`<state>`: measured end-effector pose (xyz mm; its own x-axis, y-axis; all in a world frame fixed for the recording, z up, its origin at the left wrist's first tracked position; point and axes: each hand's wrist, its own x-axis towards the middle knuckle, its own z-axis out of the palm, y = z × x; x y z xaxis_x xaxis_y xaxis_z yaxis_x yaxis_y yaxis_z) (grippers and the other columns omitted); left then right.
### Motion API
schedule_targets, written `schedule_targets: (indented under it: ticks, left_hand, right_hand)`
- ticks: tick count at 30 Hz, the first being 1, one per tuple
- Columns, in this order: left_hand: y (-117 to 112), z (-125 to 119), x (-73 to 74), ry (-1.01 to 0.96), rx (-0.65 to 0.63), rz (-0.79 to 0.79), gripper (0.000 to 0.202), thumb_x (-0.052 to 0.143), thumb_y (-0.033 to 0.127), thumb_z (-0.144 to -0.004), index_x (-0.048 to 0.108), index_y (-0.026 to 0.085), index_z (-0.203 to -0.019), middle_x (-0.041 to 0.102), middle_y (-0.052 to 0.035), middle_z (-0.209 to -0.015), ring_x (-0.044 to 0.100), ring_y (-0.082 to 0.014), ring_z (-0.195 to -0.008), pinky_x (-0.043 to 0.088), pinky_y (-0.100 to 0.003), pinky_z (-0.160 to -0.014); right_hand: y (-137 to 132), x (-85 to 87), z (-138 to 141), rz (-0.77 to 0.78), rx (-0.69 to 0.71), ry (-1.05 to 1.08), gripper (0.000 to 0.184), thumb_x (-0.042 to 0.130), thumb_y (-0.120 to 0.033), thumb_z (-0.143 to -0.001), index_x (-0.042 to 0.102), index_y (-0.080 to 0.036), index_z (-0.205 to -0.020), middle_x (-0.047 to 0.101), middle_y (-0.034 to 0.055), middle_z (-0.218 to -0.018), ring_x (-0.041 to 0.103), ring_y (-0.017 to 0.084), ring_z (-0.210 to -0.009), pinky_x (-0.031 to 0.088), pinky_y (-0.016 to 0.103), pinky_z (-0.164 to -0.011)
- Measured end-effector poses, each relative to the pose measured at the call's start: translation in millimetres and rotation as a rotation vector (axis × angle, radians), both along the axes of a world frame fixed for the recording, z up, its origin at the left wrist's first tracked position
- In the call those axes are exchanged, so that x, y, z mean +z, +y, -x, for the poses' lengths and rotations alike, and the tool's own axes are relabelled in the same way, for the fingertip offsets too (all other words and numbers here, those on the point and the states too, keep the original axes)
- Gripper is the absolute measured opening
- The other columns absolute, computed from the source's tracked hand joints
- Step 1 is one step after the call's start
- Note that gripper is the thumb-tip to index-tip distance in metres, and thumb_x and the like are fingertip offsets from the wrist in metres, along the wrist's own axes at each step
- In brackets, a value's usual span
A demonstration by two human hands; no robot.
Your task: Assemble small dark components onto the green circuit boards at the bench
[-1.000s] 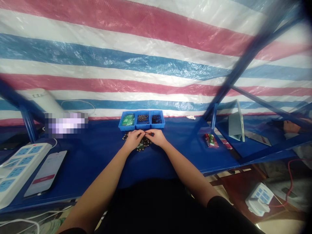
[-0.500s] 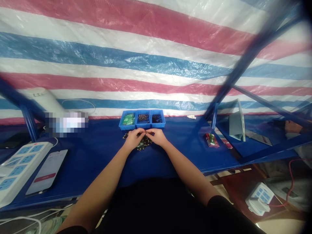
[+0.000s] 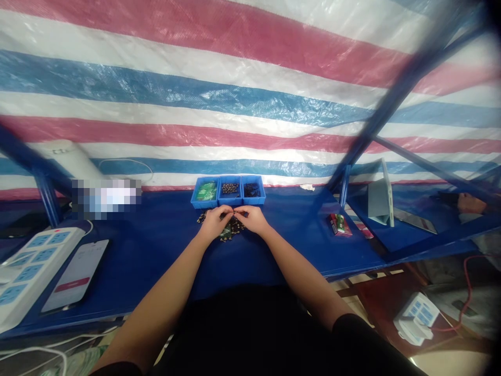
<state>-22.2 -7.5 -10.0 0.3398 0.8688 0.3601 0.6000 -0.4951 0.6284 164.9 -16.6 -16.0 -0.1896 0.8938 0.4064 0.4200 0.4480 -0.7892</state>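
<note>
My left hand (image 3: 215,221) and my right hand (image 3: 252,218) meet fingertip to fingertip, both pinched closed. What they pinch is too small to make out. Beneath and around them lies a pile of small dark and brassy parts (image 3: 234,230) on the blue table (image 3: 164,224). Just beyond the hands stand three joined blue bins. The left bin (image 3: 193,198) contains green pieces (image 3: 207,191), the middle bin (image 3: 230,201) small brassy parts (image 3: 230,188), and the right bin (image 3: 254,200) small black parts (image 3: 251,190).
A phone (image 3: 76,277) and a white power strip (image 3: 43,261) lie at the left. Right of the hands is a small red and green box (image 3: 340,224). Blue frame posts (image 3: 344,185) rise at both sides. A tablet in a stand (image 3: 381,196) and another person's hand (image 3: 470,203) are farther right.
</note>
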Motion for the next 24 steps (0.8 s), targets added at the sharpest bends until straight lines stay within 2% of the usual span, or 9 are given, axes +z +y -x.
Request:
schedule_targets:
  ticks: [7, 17, 24]
  left_hand:
    - [1, 1, 0.2, 0.008, -0.014, -0.007, 0.023, 0.047, 0.04, -0.091, 0.063, 0.025, -0.097, 0.071, -0.0012, -0.093, 0.064, -0.0191, -0.089, 0.046, -0.032, -0.082]
    - [5, 2, -7.9, 0.071, -0.012, -0.062, 0.018, 0.051, 0.037, -0.09, 0.063, 0.027, -0.098, 0.072, -0.0009, -0.097, 0.064, -0.0201, -0.091, 0.042, -0.035, -0.087]
    - [4, 0, -9.5, 0.126, 0.021, -0.053, 0.018, 0.052, 0.037, -0.089, 0.064, 0.027, -0.098, 0.073, -0.0018, -0.098, 0.063, -0.0229, -0.097, 0.037, -0.04, -0.092]
  right_hand:
    - [0, -0.4, 2, 0.013, -0.017, 0.04, 0.026, 0.065, -0.033, -0.081, 0.073, -0.021, -0.103, 0.074, 0.0044, -0.093, 0.067, 0.017, -0.078, 0.053, 0.029, -0.077]
    - [-3, 2.4, 3, -0.015, 0.007, 0.067, 0.025, 0.064, -0.033, -0.081, 0.072, -0.02, -0.1, 0.073, 0.0043, -0.089, 0.065, 0.016, -0.076, 0.053, 0.028, -0.077]
    - [2, -0.7, 0, 0.14, -0.013, 0.191, 0.026, 0.067, -0.036, -0.077, 0.072, -0.018, -0.095, 0.073, 0.0051, -0.088, 0.066, 0.016, -0.075, 0.054, 0.029, -0.072]
